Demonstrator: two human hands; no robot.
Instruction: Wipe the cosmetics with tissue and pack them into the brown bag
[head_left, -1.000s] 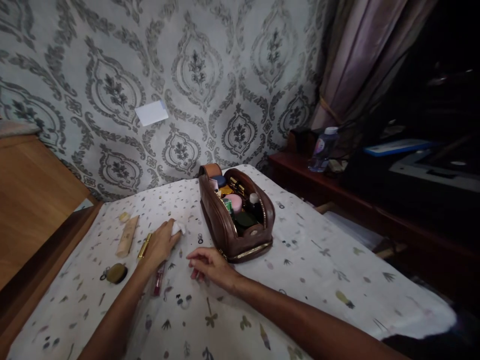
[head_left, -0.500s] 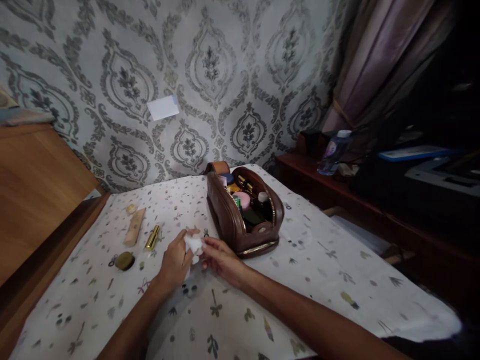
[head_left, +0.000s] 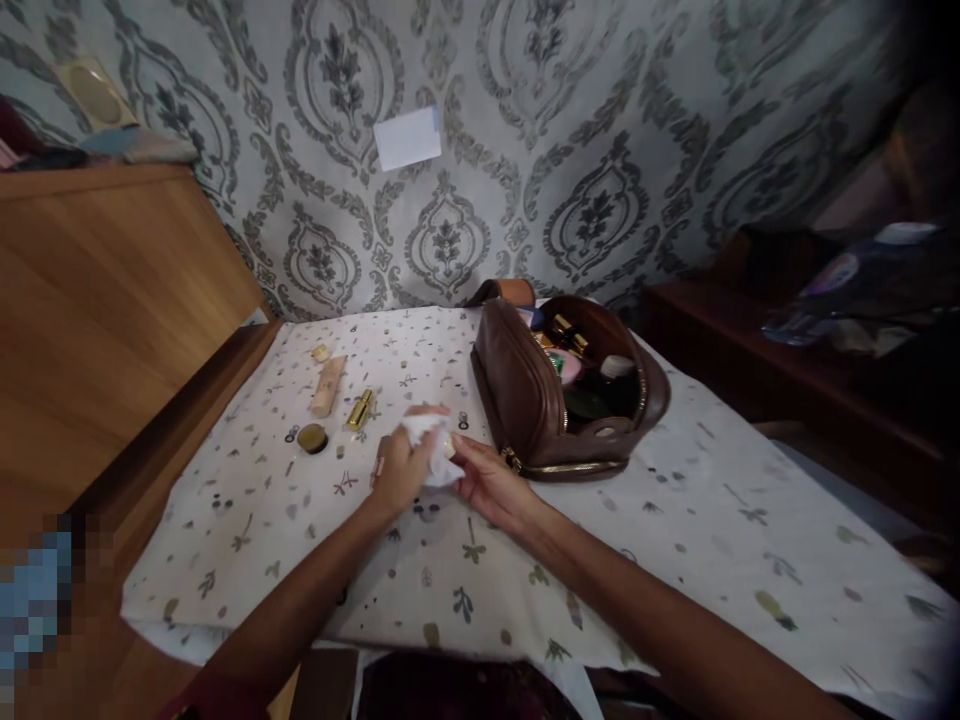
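Head camera is my 1 view. The white tissue point(head_left: 427, 440) is a crumpled wad held between 2 hands just left of the brown pouch point(head_left: 525, 400), close to the pouch's near corner. I cannot tell whether it rests on the patterned tablecloth point(head_left: 675, 520) or is held just above it. Being a wad, it shows me no clear tip. Its longer spread runs roughly sideways, from hand to hand, toward the pouch.

The person's left hand point(head_left: 397, 475) wraps the side of the wad away from the pouch, fingers together and curled shut on it, and hides a good part of it from me. The right hand point(head_left: 491, 485) comes in from the pouch side, its thumb and fingertips pinched on the tissue's edge. Its knuckles are just beside the pouch's zip.

The pouch stands open, mouth up, its long axis running away from me toward the wall, and it is packed with small jars and bottles. Farther left of the pouch, beyond the hands, lie 4 small things: a gold tube point(head_left: 360, 410), a beige tube point(head_left: 328, 385), a round dark compact point(head_left: 311, 437) and a pale cap point(head_left: 321, 352). Behind the pouch, a white paper point(head_left: 407, 138) is stuck on the wallpaper. A wooden cabinet point(head_left: 112, 290) stands far left of the pouch.
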